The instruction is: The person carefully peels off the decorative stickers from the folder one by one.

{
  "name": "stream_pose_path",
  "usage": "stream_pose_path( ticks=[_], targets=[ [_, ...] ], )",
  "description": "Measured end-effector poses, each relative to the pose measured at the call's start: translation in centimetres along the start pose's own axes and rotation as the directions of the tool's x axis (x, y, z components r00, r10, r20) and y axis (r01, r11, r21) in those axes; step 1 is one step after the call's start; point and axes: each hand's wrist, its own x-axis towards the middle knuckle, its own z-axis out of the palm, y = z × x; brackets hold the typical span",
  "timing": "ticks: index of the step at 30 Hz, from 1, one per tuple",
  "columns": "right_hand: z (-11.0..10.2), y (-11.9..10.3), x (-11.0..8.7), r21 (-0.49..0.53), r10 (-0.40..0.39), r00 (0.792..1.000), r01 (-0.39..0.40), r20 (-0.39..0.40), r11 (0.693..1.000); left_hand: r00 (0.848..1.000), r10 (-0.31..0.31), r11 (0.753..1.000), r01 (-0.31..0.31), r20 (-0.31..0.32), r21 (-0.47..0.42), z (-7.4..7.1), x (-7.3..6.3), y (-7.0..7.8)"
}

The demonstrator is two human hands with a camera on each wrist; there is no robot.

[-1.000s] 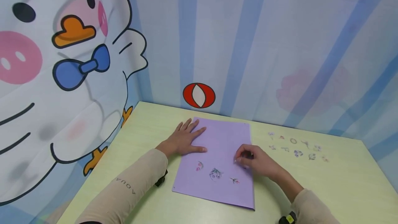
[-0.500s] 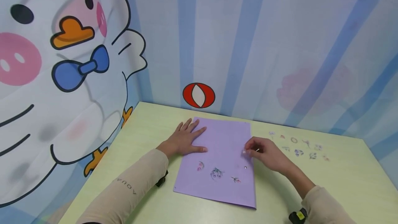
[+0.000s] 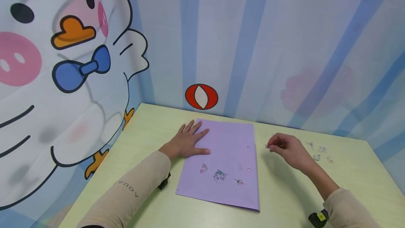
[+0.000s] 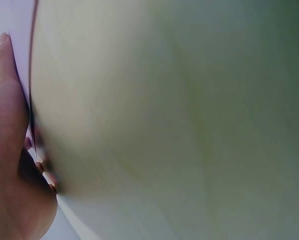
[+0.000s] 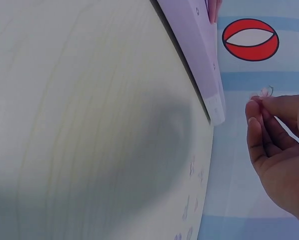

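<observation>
My left hand [image 3: 186, 141] lies spread on the upper left of a purple folder [image 3: 227, 140], pressing its edge. In the left wrist view the thumb side of the left hand [image 4: 7, 120] shows beside the folder's edge. To the right of the folder, my right hand [image 3: 291, 150] is raised over the table, thumb and fingertips pinching a small clear flower sticker [image 5: 266, 92] with pink petals and a bit of green. Three stickers sit on the folder's lower half: a pink sprig [image 3: 203, 168], a round leafy bunch [image 3: 219, 176] and a red-budded sprig [image 3: 239, 182].
On the pale table [image 3: 348, 182] at right lie several small flower stickers [image 3: 322, 149], some hidden behind the right hand. Two small round studs [image 3: 248, 169] show along the folder's right side. A printed cloth backdrop [image 3: 209, 45] rises behind the table.
My right hand has moved right, from over the folder's right side to above the table, uncovering the studs. It still pinches a small piece. My left hand has stayed in place.
</observation>
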Motion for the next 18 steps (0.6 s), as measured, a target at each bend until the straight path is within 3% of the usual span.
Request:
stream_pose_path(
  ticks=[9,18],
  targets=[
    [-0.7,1.1,-0.4,-0.137,-0.090,0.993,0.079,-0.071,0.987,1.000,0.000,1.000,0.000,0.001,-0.013,-0.1,-0.1,0.1],
    [-1.1,3.4,-1.2,-0.201,-0.040,0.999,0.033,-0.027,0.979,1.000,-0.001,1.000,0.001,0.002,-0.012,-0.1,-0.1,0.0]
  ],
)
